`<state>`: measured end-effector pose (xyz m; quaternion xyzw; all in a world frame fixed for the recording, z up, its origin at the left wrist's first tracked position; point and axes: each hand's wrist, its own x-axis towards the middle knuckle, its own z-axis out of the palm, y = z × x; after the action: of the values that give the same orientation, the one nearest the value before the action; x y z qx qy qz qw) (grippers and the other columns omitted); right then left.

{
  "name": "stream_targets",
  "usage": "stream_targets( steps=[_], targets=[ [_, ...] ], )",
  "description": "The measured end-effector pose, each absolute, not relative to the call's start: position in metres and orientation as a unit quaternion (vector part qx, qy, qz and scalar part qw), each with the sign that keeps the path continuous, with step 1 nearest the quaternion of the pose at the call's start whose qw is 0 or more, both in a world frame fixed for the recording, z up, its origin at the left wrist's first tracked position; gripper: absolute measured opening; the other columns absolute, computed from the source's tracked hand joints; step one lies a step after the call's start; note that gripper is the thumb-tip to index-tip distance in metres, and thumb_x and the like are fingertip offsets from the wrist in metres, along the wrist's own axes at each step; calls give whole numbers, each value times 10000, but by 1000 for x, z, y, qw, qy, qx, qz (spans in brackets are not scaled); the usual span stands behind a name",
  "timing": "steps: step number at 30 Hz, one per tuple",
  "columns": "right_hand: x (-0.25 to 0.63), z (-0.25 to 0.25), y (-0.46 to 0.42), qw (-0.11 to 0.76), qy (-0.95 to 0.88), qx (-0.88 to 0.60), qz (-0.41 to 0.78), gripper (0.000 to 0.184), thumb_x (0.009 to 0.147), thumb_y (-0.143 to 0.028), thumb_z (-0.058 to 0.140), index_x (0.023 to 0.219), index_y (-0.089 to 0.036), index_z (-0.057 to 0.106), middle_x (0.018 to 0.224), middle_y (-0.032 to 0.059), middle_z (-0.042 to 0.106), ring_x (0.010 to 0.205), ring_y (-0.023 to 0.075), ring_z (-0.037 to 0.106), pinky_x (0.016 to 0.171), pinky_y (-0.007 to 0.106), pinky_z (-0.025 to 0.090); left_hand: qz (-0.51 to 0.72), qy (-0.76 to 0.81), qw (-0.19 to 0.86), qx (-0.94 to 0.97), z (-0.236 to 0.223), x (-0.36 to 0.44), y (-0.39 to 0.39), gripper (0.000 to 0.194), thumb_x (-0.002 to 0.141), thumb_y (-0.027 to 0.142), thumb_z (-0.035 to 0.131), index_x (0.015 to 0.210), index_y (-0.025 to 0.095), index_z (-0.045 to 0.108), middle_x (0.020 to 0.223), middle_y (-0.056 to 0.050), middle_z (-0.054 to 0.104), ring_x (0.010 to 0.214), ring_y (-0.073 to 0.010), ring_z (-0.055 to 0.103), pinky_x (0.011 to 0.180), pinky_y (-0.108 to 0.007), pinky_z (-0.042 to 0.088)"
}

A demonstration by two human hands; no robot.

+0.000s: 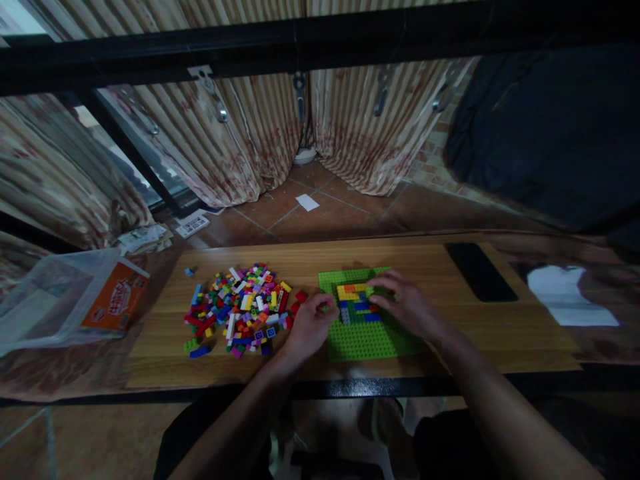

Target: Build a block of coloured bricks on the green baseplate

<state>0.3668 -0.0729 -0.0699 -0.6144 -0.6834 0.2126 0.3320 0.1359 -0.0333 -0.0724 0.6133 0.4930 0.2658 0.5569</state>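
Note:
A green baseplate (370, 348) lies on the wooden board, bearing a low block of coloured toy bricks (357, 304) in yellow, orange, blue, green, grey and red. My right hand (404, 303) is at the right side of these bricks, thumb and fingers pinched around what looks like a small lime-green brick (370, 291). Over the plate's left edge, my left hand (313, 323) has its thumb and fingertips closed together; whatever they may hold is too small to make out. Left of that hand spreads a loose pile of mixed bricks (245, 303).
A black phone (480, 272) rests on the right of the wooden board (290, 257). Beyond the board's left end stands a clear plastic tub (55, 300) with an orange label. White paper (570, 293) lies off to the right. Dark metal bars and striped curtains (240, 133) are behind.

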Motion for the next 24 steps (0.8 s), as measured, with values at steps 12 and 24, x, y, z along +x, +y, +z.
stream_targets(
  steps=[12, 24],
  targets=[
    [339, -80, -69, 296, -747, -575, 156, 232, 845, -288, 630, 1071, -279, 677, 1321, 82, 510, 1236, 284, 486, 1027, 501, 420, 240, 488, 550, 633, -76, 136, -36, 262, 787, 269, 574, 1003, 147, 656, 925, -19, 645, 728, -117, 565, 640, -213, 437],
    [326, -84, -70, 261, -776, -565, 103, 230, 829, -250, 648, 1053, -274, 695, 1355, 85, 523, 1224, 304, 496, 990, 524, 439, 181, 484, 508, 689, -75, 137, -43, 350, 819, 297, 555, 1128, 163, 653, 930, -31, 670, 746, -142, 593, 689, -253, 467]
  ],
)
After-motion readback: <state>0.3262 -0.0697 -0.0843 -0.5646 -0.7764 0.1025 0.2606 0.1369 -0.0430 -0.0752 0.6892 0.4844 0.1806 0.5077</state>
